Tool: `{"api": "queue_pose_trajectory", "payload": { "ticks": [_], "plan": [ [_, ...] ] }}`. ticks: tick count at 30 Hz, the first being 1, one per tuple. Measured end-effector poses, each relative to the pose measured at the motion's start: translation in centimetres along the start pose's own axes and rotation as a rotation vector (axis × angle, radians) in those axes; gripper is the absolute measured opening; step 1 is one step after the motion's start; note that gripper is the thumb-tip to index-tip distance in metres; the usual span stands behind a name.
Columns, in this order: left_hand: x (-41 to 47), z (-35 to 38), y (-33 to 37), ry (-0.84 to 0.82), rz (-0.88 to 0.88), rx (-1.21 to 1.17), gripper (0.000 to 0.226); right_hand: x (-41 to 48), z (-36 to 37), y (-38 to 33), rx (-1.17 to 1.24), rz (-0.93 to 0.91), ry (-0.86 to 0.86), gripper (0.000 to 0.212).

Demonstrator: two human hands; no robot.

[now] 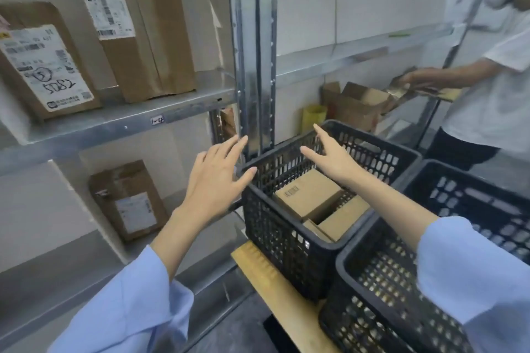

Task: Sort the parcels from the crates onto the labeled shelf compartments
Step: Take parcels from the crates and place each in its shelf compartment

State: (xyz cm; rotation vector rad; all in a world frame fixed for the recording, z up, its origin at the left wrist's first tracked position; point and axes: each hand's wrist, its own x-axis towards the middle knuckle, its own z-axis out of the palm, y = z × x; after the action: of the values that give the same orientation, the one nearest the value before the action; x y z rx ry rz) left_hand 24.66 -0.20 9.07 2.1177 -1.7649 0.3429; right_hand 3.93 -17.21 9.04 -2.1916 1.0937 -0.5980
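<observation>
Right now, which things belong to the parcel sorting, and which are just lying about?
Job: black crate; boxes inside it; metal shelf; shelf label; parcels already shelved.
Lying about: yellow bag; torn-open carton; wooden board.

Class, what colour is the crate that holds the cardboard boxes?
The crate is black, seen best in the head view.

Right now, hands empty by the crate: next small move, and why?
Probably lower the right hand onto the top box in the crate and grip it. Both hands are open and hold nothing; the left hand is by the crate's corner, the right one over its open top.
</observation>
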Motion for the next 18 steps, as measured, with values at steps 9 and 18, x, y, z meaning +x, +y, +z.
{"api": "queue_pose_trajectory", "payload": {
  "ticks": [9, 18],
  "plan": [
    [5.6, 6.9, 4.9, -0.134, 0.120, -0.116, 0.068, -1.3, 1.2, 6.7, -0.001, 0.142, -0.005, 0.079],
    [13.8, 17.5, 3.3, -0.473, 0.266, -0.144, 0.076, 3.6, 7.7, 10.9, 0.168, 0.441, 0.092, 0.101]
  ]
}}
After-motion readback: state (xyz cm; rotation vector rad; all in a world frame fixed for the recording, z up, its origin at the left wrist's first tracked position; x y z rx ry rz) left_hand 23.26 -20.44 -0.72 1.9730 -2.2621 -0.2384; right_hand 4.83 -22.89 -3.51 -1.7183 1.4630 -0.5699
